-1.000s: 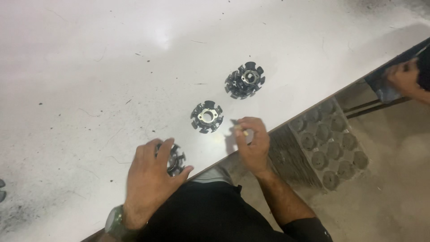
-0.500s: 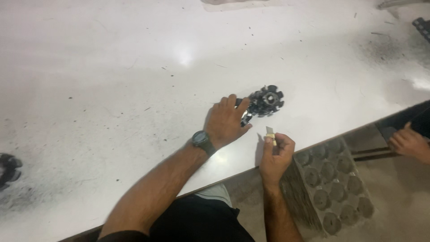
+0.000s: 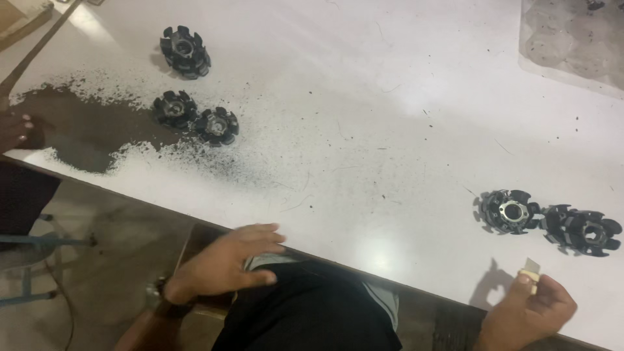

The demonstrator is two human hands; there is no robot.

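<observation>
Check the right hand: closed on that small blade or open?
Closed. The right hand pinches a small pale blade between thumb and fingertips, held above the white table edge near two black slotted rotors.

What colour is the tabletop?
White, with a patch of dark dust at one end; the table shows in the head view.
</observation>
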